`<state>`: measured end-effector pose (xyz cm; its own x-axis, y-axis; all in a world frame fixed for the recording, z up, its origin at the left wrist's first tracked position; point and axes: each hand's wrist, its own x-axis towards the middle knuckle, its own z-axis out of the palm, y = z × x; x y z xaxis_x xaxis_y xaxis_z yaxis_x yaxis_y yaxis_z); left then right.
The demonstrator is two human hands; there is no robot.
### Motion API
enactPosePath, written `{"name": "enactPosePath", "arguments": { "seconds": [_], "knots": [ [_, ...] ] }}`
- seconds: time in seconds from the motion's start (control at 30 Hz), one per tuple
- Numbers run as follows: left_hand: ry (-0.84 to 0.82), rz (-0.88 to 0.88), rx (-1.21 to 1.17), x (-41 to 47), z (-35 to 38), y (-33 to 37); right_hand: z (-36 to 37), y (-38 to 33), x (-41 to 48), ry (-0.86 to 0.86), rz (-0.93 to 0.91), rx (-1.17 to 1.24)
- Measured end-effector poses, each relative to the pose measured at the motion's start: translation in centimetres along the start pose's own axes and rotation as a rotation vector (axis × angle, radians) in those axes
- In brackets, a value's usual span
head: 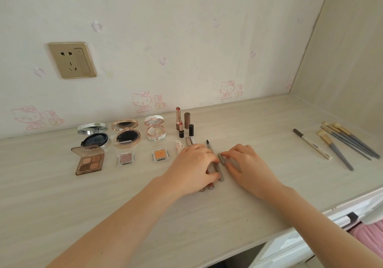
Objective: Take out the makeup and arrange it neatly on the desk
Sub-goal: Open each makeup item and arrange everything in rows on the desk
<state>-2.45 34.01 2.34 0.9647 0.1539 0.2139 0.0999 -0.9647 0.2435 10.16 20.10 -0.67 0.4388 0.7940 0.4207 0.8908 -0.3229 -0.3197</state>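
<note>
Your left hand [192, 166], fingers curled, lies over the slim tubes [211, 187] and pinches the grey pencil [221, 170] on the bench [145, 205]; your right hand [246, 164], at 3 o'clock, pinches its far end.

Pale wood-grain table [259, 126], cream wall [186, 29] with pink cartoon-cat prints, gold socket [72, 60] far left, brown four-shade palette [89, 162], pink glitter pan [126, 157], orange pan [160, 155], grey-brown pen [220, 169] at centre, grey-handled brushes [350, 141] with tan bristles far right, white pencil [313, 144]
</note>
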Motion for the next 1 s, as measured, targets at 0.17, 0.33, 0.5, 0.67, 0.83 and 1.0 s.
{"name": "enactPosePath", "arguments": {
  "seconds": [0.17,0.33,0.5,0.67,0.83,1.0],
  "knots": [
    [0.052,-0.021,-0.008,-0.6,0.4,-0.5,0.9,-0.6,0.8,0.020,-0.020,0.020],
    [0.081,-0.012,-0.024,-1.0,0.4,-0.5,1.3,-0.9,1.0,0.028,-0.048,0.025],
    [0.130,-0.038,-0.011,-1.2,0.2,-0.5,0.9,-0.9,0.7,-0.010,-0.050,0.029],
    [0.143,-0.067,0.003,-0.9,0.1,-0.3,-0.2,-0.6,0.1,-0.053,-0.006,0.048],
    [0.136,-0.066,-0.061,0.6,0.3,1.0,-2.4,1.1,-0.9,-0.085,0.052,0.035],
    [0.077,-0.059,-0.212,3.5,0.9,3.6,-6.0,4.0,-2.6,-0.072,0.174,-0.028]
  ]
}}
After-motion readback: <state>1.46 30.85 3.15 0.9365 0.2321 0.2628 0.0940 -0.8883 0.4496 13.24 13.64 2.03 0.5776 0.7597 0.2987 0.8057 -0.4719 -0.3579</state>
